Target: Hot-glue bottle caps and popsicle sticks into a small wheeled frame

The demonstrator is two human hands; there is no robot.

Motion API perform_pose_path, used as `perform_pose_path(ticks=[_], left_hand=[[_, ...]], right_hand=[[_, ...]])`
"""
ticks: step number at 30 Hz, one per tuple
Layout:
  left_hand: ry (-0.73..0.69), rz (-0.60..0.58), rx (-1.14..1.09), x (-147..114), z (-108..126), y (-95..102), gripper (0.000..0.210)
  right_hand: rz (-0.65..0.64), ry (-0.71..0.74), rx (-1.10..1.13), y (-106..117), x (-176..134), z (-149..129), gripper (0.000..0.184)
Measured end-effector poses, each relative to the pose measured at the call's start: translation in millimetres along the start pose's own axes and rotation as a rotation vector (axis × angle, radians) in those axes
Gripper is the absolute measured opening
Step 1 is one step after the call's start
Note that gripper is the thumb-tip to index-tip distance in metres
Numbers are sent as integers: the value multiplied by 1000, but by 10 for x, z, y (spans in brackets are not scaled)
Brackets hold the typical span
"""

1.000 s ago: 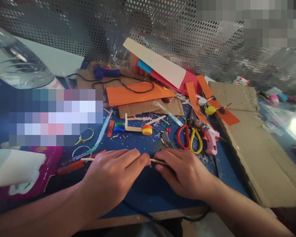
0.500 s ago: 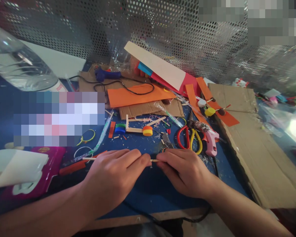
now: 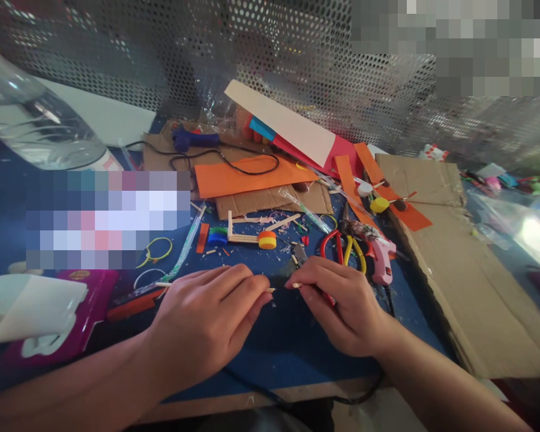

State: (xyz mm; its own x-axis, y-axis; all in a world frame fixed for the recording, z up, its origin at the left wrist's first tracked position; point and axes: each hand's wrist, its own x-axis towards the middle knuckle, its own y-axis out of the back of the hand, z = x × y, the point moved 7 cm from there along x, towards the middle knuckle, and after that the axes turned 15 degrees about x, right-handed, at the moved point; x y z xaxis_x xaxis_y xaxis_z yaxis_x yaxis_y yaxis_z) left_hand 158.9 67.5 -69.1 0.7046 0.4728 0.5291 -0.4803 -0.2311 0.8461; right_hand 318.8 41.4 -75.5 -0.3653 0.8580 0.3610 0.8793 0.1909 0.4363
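My left hand (image 3: pixel 216 303) is closed around a thin, pale wooden stick (image 3: pixel 271 290). One end pokes out at the fingertips, the other behind the hand on the left. A short piece of the same kind of stick (image 3: pixel 296 285) is pinched in my right hand (image 3: pixel 337 303). A small gap parts the two hands, just above the table. Past them lies a small built piece of wooden sticks (image 3: pixel 245 238) with a yellow-and-orange roll (image 3: pixel 267 240) at one end. The red-and-yellow-handled pliers (image 3: pixel 354 252) lie beyond my right hand, partly covered by it.
A pink glue gun (image 3: pixel 382 261) rests right of the pliers, its cord running forward. Cardboard (image 3: pixel 472 282) covers the right side. On the left stand a water bottle (image 3: pixel 40 117) and a magenta-and-white box (image 3: pixel 90 300). Orange sheets (image 3: pixel 247 174) and a blue tool (image 3: pixel 195 139) lie behind.
The stick stretched between both hands half a second ago; now it is in two separate pieces. My hands have moved slightly apart, and the right fingers have turned their piece.
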Motion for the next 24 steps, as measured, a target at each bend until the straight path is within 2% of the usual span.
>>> perform_pose_path(ticks=[8,16,24], left_hand=[[15,-24,-29,-1,-4,-53,10],[28,-50,-83,-7,-23,-88,9],[20,-58,-135,4,-8,-73,10]], right_hand=[[97,39,-30,53,-11,-34,25],[64,62,66,-2,15,-49,23],[66,8,152,-14,14,-2,15]])
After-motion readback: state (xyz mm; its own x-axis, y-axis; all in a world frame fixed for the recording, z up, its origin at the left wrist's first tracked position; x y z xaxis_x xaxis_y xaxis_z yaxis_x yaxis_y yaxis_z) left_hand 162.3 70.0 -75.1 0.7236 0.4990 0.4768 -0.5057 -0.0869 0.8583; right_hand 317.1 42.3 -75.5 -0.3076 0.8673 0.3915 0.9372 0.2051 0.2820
